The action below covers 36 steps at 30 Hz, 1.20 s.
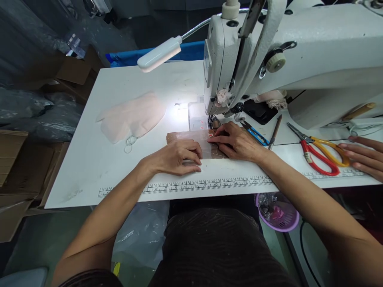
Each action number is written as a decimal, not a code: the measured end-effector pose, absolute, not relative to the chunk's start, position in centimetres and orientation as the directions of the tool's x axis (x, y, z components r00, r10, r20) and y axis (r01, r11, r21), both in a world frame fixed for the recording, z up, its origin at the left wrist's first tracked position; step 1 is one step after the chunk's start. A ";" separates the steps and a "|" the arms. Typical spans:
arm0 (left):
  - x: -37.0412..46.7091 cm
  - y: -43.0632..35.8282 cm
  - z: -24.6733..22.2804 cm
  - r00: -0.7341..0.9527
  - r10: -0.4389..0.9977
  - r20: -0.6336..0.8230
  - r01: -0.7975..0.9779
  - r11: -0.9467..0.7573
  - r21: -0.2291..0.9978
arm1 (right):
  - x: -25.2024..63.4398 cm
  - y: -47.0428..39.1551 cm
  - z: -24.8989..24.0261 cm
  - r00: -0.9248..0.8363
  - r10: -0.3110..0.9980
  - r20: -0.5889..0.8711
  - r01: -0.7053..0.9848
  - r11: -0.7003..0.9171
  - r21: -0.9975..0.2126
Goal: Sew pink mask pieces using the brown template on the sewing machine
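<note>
A white sewing machine (pixel 221 67) stands over the table, its needle and presser foot low over a strip of brown and clear material (pixel 206 149). My left hand (pixel 181 156) rests flat on the left part of this strip, fingers slightly bent and apart. Close to the presser foot, my right hand (pixel 235 141) presses on the strip's right part with its fingers spread. A small red and white mark (pixel 210 135) shows by my right fingertips. Sheer pink fabric (pixel 134 115) lies on the table to the left.
Blue snips (pixel 255 133), red and yellow scissors (pixel 320 153) and a brown pen-like tool (pixel 275 129) lie to the right. Another person's hand (pixel 365 155) reaches in beside the scissors. A lamp (pixel 160 54) hangs above; a purple basket (pixel 279 223) sits below the table edge.
</note>
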State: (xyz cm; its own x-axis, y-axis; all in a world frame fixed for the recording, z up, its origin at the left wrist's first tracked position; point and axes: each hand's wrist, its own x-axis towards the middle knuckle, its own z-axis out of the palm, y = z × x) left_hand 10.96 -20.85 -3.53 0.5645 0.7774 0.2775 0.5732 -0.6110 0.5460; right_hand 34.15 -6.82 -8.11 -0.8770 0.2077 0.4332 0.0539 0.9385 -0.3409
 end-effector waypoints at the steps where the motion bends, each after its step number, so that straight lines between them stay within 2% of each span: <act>1: 11.1 -20.9 -3.7 0.564 0.783 0.265 0.568 -0.600 0.564 | 34.1 -6.7 -8.1 -0.879 0.208 0.428 0.057 0.939 -0.339; 7: 11.6 -20.8 -4.2 0.472 0.853 0.223 0.620 -0.501 0.604 | 33.7 -6.4 -7.8 -0.872 0.231 0.431 0.067 0.929 -0.364; 13: 11.3 -20.9 -4.0 0.463 0.869 0.172 0.594 -0.449 0.667 | 34.0 -6.7 -7.4 -0.850 0.330 0.410 0.069 0.842 -0.535; 15: 11.2 -20.9 -4.1 0.463 0.870 0.171 0.578 -0.443 0.685 | 34.1 -6.7 -7.3 -0.850 0.336 0.405 0.063 0.830 -0.555; 23: 11.4 -20.8 -4.2 0.503 0.849 0.163 0.647 -0.495 0.580 | 34.0 -6.9 -7.6 -0.867 0.282 0.411 0.084 0.896 -0.436; 29: 11.7 -20.9 -4.1 0.473 0.867 0.156 0.652 -0.464 0.599 | 33.9 -7.2 -8.0 -0.868 0.295 0.400 0.137 0.916 -0.378; 33: 11.8 -20.9 -4.2 0.453 0.866 0.211 0.644 -0.482 0.594 | 34.1 -7.1 -7.6 -0.840 0.326 0.433 0.085 0.868 -0.489; 36: 11.8 -20.8 -4.2 0.406 0.885 0.229 0.648 -0.455 0.611 | 34.3 -7.0 -7.3 -0.848 0.341 0.406 0.066 0.827 -0.558</act>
